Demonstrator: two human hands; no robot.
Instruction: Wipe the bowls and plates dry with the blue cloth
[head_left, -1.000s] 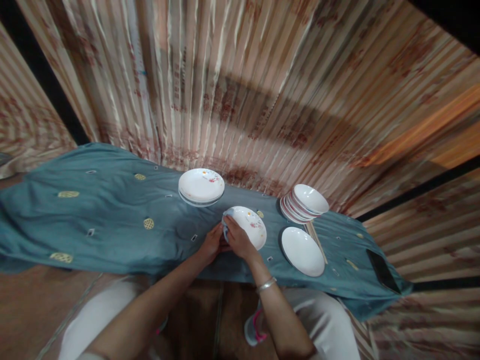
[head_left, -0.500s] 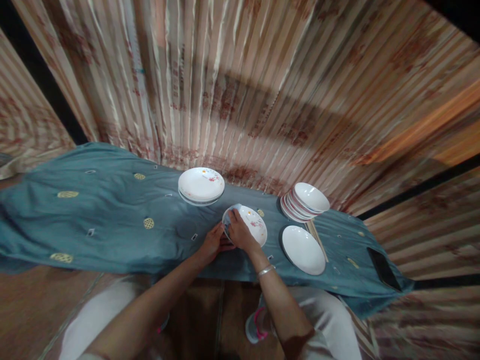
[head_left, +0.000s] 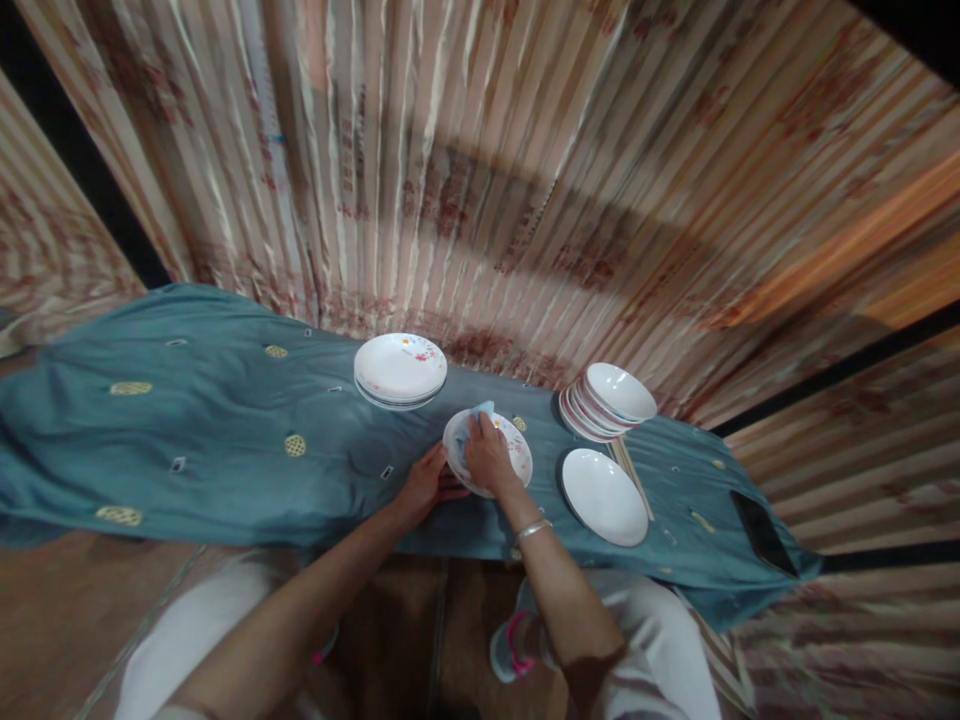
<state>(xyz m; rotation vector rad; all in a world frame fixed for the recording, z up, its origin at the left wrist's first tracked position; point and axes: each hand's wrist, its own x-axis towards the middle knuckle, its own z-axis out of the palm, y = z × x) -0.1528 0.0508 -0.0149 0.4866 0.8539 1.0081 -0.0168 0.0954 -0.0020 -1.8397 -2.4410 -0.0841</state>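
A white plate (head_left: 519,462) with a small floral print is in front of me, near the cloth's front edge. My left hand (head_left: 426,482) grips its left rim, the thumb on top and the fingers underneath. Pressed onto the plate's inner face is a light blue cloth (head_left: 463,432), bunched under the fingers of my right hand (head_left: 487,455). A corner of this cloth sticks up past the far rim. Behind and to the left stands a stack of floral plates (head_left: 400,368). To the right lies a plain white plate (head_left: 604,497).
At the back right is a stack of bowls (head_left: 600,400), with chopsticks (head_left: 631,475) lying in front of it. A dark phone (head_left: 763,530) rests near the right end. A teal patterned tablecloth (head_left: 225,450) covers the table, and a striped curtain (head_left: 450,200) hangs behind.
My right hand has slid a little to the right across the plate with the blue cloth, so more of the cloth shows. My left hand keeps its hold on the rim.
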